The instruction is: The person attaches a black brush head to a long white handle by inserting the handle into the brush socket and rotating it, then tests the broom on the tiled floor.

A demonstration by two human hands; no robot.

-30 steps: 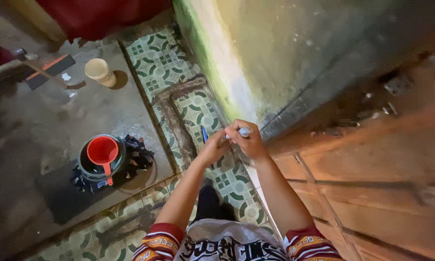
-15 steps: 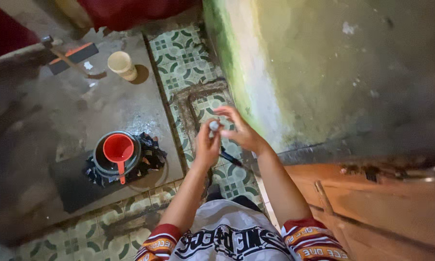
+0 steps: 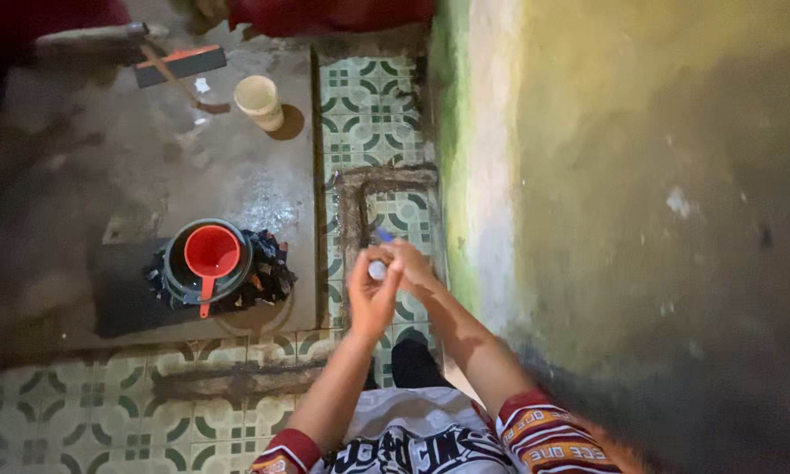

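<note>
Looking straight down, both hands are seen brought together above the patterned floor tiles (image 3: 373,114), glazed squares of green and cream with curling motifs. A small, pale, rounded object (image 3: 377,270), smooth and cap-like, is pinched between the fingertips of the left hand (image 3: 370,294), whose fingers are curled up around it. The right hand (image 3: 410,266) is pressed against it from the other side, fingers closed, and a slim blue tip (image 3: 383,235), pen-like in shape, is glimpsed poking out above the knuckles; whether it is gripped by that hand alone cannot be told. The whole cluster is held just beside a rough, stained wall (image 3: 640,202), mottled green and yellow. To the left, on a worn grey cement slab (image 3: 149,167), a round dark bucket (image 3: 203,263) is set on a crumpled dark cloth (image 3: 268,272), with a bright red plastic scoop (image 3: 210,254) laid inside, its handle hanging over the rim. Farther off, a cream-coloured cup (image 3: 260,99) is stood upright, and a flat black-and-orange tool (image 3: 180,64) is laid near it.
</note>
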